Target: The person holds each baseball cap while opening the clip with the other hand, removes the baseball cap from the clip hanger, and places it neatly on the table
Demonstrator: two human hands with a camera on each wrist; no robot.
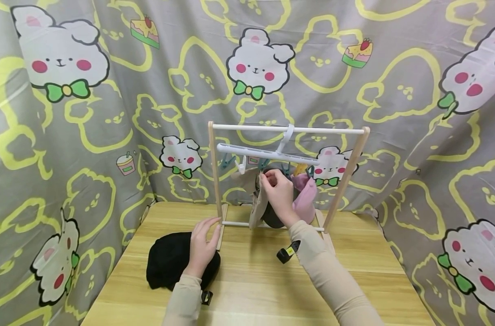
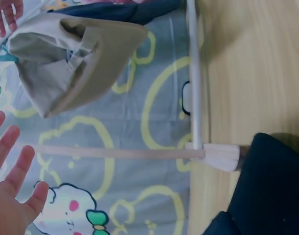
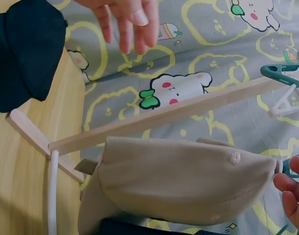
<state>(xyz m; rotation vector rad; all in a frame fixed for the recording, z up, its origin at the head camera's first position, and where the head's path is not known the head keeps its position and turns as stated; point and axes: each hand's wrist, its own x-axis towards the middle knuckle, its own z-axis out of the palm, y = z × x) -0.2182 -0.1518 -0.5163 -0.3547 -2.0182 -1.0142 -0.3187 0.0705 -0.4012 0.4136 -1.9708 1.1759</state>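
Note:
A beige hat [image 1: 259,206] hangs beneath a white clip hanger [image 1: 268,153]. My right hand [image 1: 280,194] is at the hat's upper edge, its thumb and index finger pinching the green clip [image 3: 287,169] there; part of that hand is cut off in the right wrist view. Behind the beige hat hang a dark hat [image 1: 273,218] and a pink hat [image 1: 306,201]. Lower on the left, my left hand [image 1: 202,246] hovers with fingers spread and nothing in them. Below it a black cap [image 1: 168,261] lies on the table.
A wooden rack [image 1: 216,176] with white rods carries the hanger. More green clips [image 1: 228,161] and a white clip [image 1: 241,165] hang along it. A black-and-yellow object [image 1: 287,252] and a small black object [image 1: 207,297] lie on the wooden table [image 1: 247,290]. Patterned curtains surround it.

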